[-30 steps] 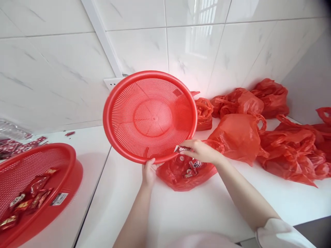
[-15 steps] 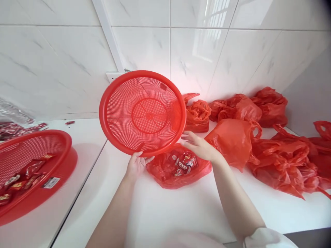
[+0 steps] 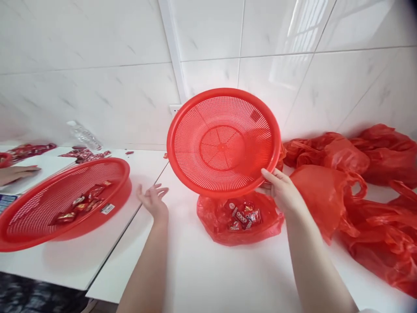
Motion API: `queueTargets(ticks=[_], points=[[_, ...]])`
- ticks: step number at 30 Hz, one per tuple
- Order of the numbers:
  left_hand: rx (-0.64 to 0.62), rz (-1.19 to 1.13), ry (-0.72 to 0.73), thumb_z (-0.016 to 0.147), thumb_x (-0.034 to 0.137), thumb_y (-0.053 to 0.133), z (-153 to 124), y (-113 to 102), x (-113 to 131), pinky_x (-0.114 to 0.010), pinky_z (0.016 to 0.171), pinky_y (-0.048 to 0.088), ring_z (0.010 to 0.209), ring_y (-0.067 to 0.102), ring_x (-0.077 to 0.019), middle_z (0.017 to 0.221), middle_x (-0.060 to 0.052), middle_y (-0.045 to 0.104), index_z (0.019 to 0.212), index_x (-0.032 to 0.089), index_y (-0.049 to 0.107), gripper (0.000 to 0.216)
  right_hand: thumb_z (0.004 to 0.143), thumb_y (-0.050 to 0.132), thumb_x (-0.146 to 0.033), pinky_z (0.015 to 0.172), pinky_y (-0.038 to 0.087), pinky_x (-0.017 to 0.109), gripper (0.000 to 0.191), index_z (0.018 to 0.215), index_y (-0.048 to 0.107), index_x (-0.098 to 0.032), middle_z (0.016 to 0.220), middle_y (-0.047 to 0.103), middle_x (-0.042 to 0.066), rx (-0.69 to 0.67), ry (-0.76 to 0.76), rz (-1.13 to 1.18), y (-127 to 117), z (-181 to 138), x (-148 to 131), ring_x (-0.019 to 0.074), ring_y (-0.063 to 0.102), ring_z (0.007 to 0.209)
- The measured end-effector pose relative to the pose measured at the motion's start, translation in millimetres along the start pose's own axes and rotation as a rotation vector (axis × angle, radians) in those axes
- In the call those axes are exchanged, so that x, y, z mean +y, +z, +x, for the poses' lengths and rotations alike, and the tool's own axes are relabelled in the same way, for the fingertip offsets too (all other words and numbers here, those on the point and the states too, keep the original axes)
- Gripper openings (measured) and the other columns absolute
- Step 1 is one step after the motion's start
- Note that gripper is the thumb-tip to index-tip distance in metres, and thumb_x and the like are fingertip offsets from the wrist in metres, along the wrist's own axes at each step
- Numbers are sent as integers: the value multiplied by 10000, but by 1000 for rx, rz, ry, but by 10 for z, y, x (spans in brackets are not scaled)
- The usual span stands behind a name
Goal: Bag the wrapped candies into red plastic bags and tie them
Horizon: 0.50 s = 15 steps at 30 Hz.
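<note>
My right hand (image 3: 279, 188) grips the lower right rim of a red mesh plastic basket (image 3: 224, 191), which is tilted so its bare inside faces me. Below it on the white table lies an open red plastic bag (image 3: 215, 224) with several small red snack packets (image 3: 243, 217) in it. My left hand (image 3: 153, 200) is in the air with its fingers apart, holding nothing. To its left stands a second red basket (image 3: 120, 174), holding several red wrapped packets (image 3: 87, 200).
Several filled red plastic bags (image 3: 319, 187) crowd the right side. A clear plastic bottle (image 3: 84, 134) and red wrappers (image 3: 86, 154) lie at the back left. At the far left edge another person's hand (image 3: 19, 174) rests on a white surface. A gap (image 3: 120, 237) separates two tables.
My left hand has let go of the basket rim and moved left. My right hand, open before, has taken hold of the rim. The view has swung left, showing another person's hand.
</note>
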<state>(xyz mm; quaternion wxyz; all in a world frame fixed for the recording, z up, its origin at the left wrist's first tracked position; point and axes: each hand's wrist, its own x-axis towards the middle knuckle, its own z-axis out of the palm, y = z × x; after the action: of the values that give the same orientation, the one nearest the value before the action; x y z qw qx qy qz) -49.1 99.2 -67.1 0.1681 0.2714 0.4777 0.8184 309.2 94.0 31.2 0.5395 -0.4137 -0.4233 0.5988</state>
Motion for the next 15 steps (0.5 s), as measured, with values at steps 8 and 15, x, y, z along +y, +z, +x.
queueTargets(ticks=[8, 15], points=[[361, -54, -40, 824, 380, 478, 566, -336, 253, -275, 643, 477, 677, 569, -121, 837, -8, 571, 998, 242, 357, 253, 851, 621, -397, 742, 597, 318, 210, 1013, 645, -266, 998, 707, 14, 72, -231, 50, -36, -323, -387, 172, 695, 836], [369, 80, 177, 903, 504, 334, 261, -147, 330, -288, 611, 424, 582, 502, -135, 664, 17, 500, 809, 225, 357, 296, 835, 644, -398, 733, 607, 300, 195, 976, 659, -263, 971, 714, 5, 70, -227, 77, 83, -312, -372, 167, 698, 828]])
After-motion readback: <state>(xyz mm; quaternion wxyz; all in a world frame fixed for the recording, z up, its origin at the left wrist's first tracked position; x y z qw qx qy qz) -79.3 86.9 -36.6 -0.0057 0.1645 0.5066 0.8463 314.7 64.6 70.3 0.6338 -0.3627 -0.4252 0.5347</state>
